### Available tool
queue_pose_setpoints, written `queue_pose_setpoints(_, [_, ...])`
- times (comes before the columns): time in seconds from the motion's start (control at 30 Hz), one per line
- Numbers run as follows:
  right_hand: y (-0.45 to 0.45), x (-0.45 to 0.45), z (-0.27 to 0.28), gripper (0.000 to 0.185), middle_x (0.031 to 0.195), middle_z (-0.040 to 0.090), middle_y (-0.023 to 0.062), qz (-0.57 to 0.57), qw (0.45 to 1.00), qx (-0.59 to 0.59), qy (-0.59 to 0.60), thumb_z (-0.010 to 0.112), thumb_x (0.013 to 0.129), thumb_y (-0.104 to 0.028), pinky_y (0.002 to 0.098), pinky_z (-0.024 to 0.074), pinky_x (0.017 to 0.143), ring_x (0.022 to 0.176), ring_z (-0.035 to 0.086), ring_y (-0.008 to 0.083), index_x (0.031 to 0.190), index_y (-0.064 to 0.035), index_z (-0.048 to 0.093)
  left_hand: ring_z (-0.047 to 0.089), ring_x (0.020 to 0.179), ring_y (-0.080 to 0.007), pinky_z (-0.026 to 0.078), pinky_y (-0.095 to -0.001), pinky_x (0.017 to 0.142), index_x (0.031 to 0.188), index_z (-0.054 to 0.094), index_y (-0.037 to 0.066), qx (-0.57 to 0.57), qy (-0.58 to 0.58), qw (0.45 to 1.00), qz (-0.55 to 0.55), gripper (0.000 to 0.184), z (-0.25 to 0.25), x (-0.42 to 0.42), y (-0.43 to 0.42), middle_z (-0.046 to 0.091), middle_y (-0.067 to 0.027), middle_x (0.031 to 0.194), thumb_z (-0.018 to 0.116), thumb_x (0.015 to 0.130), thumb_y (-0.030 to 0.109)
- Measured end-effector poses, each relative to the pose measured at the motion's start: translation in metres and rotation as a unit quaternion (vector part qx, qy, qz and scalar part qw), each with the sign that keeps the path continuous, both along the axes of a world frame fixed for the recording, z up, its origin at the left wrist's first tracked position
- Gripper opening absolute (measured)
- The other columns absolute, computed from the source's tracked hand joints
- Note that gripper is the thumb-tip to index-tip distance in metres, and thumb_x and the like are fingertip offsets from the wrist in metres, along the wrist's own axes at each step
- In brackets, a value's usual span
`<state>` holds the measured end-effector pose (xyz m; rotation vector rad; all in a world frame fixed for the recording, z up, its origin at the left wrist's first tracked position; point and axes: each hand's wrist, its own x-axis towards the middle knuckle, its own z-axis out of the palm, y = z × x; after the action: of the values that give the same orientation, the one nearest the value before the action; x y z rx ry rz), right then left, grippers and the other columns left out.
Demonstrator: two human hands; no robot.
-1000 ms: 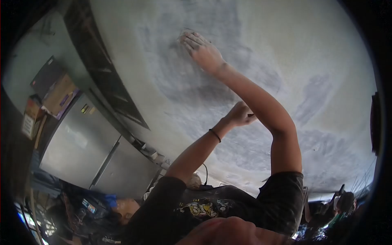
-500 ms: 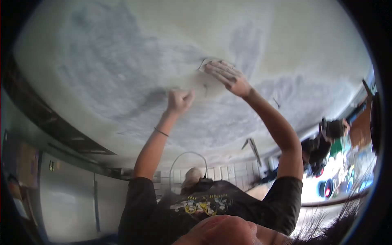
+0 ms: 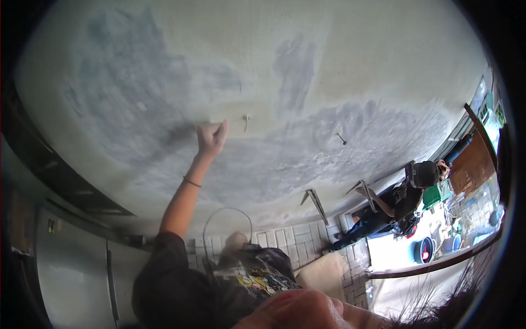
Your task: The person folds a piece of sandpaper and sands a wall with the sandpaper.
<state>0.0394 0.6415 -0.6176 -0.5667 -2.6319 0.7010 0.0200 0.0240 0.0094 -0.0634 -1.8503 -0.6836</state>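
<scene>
Our bare L hand (image 3: 211, 138) is by the off-white, grey-patched flat wall (image 3: 372, 66); its grip's blurred, can't tell how closed or if holding sth. R hand's OOV.

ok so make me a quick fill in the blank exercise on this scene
A dark band circles the camera wearer's ____ arm. On that same arm, the raised hand is up at the pale, grey-patched ____. Nearer the other person, exactly ____ metal brackets jut out.

Missing words: left; wall; two.
</scene>
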Motion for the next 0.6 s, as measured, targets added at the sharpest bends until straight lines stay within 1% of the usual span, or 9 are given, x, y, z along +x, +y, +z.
queue_pose_setpoints(0.03, [0.093, 0.029, -0.001, 0.051, 0.135, 0.060, 0.0257, 0.011, 1.000, -0.004, -0.013, 0.047, 0.103, -0.034, 0.0439, 0.0414, 0.108, 0.125, 0.058, 0.0350, 0.139, 0.0001, 0.056, 0.028, 0.041, -0.0109, 0.021, -0.0336, 0.044, 0.056, 0.036, 0.001, 0.011, 0.004, 1.000, 0.001, 0.052, -0.003, 0.000, 0.003, 0.028, -0.0044, 0.047, 0.062, 0.098, 0.018])
queue_pose_setpoints(0.07, [0.145, 0.047, 0.016, 0.051, 0.134, 0.061, 0.0257, 0.023, 0.999, -0.019, -0.025, 0.047, 0.103, -0.035, 0.0439, 0.0418, 0.107, 0.123, 0.058, 0.0350, 0.139, 0.0002, 0.057, 0.027, 0.043, -0.0110, 0.021, -0.0341, 0.045, 0.057, 0.034, 0.001, 0.025, 0.008, 1.000, -0.001, 0.052, 0.000, 0.000, 0.007, 0.027, -0.0050, 0.048, 0.062, 0.097, 0.017])
queue_pose_setpoints(0.13, [0.169, 0.062, 0.021, 0.052, 0.131, 0.062, 0.0258, 0.040, 0.995, -0.075, -0.044, 0.048, 0.103, -0.037, 0.0439, 0.0427, 0.105, 0.121, 0.059, 0.0349, 0.137, 0.0002, 0.058, 0.026, 0.047, -0.0095, 0.020, -0.0340, 0.046, 0.059, 0.035, 0.000, -0.018, 0.033, 0.999, 0.024, 0.051, 0.006, -0.008, 0.000, 0.026, -0.0035, 0.051, 0.062, 0.099, 0.017])
queue_pose_setpoints(0.2, [0.200, 0.139, 0.022, 0.052, 0.129, 0.063, 0.0259, 0.041, 0.987, -0.118, -0.099, 0.049, 0.102, -0.038, 0.0440, 0.0436, 0.104, 0.119, 0.060, 0.0349, 0.136, 0.0003, 0.059, 0.024, 0.050, -0.0080, 0.020, -0.0339, 0.046, 0.061, 0.035, 0.000, -0.048, 0.023, 0.998, 0.035, 0.049, -0.010, -0.002, -0.001, 0.025, -0.0019, 0.054, 0.061, 0.100, 0.016])
queue_pose_setpoints(0.37, [0.221, 0.267, 0.029, 0.054, 0.123, 0.065, 0.0262, 0.002, 0.962, -0.208, -0.176, 0.052, 0.101, -0.042, 0.0441, 0.0457, 0.100, 0.113, 0.062, 0.0349, 0.133, 0.0006, 0.061, 0.026, 0.053, -0.0065, 0.019, -0.0343, 0.046, 0.061, 0.037, -0.001, -0.003, -0.049, 0.998, 0.045, 0.049, -0.004, -0.001, -0.004, 0.025, 0.0001, 0.054, 0.063, 0.099, 0.016])
queue_pose_setpoints(0.43, [0.204, 0.247, 0.018, 0.055, 0.121, 0.066, 0.0263, 0.005, 0.954, -0.236, -0.186, 0.053, 0.101, -0.044, 0.0442, 0.0466, 0.098, 0.111, 0.063, 0.0349, 0.132, 0.0006, 0.062, 0.027, 0.054, -0.0057, 0.020, -0.0343, 0.046, 0.062, 0.037, -0.002, -0.004, -0.044, 0.998, 0.054, 0.048, -0.003, -0.003, 0.000, 0.025, -0.0008, 0.054, 0.063, 0.099, 0.016])
queue_pose_setpoints(0.5, [0.157, 0.174, -0.006, 0.056, 0.119, 0.067, 0.0264, 0.026, 0.946, -0.261, -0.190, 0.053, 0.101, -0.046, 0.0442, 0.0474, 0.096, 0.109, 0.064, 0.0349, 0.131, 0.0007, 0.063, 0.026, 0.051, -0.0074, 0.022, -0.0341, 0.046, 0.062, 0.039, -0.003, -0.005, -0.038, 0.998, 0.059, 0.047, -0.004, -0.005, -0.002, 0.026, -0.0037, 0.053, 0.063, 0.098, 0.015])
queue_pose_setpoints(0.57, [0.062, 0.073, -0.010, 0.057, 0.116, 0.068, 0.0265, 0.063, 0.939, -0.272, -0.202, 0.054, 0.100, -0.047, 0.0443, 0.0483, 0.095, 0.107, 0.064, 0.0349, 0.129, 0.0008, 0.064, 0.027, 0.049, -0.0091, 0.023, -0.0345, 0.046, 0.061, 0.039, -0.003, -0.023, -0.043, 0.997, 0.053, 0.047, -0.003, 0.002, -0.007, 0.027, -0.0055, 0.052, 0.063, 0.097, 0.014])
queue_pose_setpoints(0.6, [-0.021, 0.028, 0.019, 0.058, 0.115, 0.069, 0.0265, 0.075, 0.933, -0.281, -0.211, 0.055, 0.100, -0.048, 0.0443, 0.0487, 0.094, 0.106, 0.065, 0.0349, 0.129, 0.0009, 0.064, 0.028, 0.046, -0.0107, 0.024, -0.0349, 0.045, 0.061, 0.039, -0.002, -0.048, -0.058, 0.997, 0.026, 0.046, -0.003, 0.001, -0.007, 0.028, -0.0074, 0.051, 0.063, 0.097, 0.014])
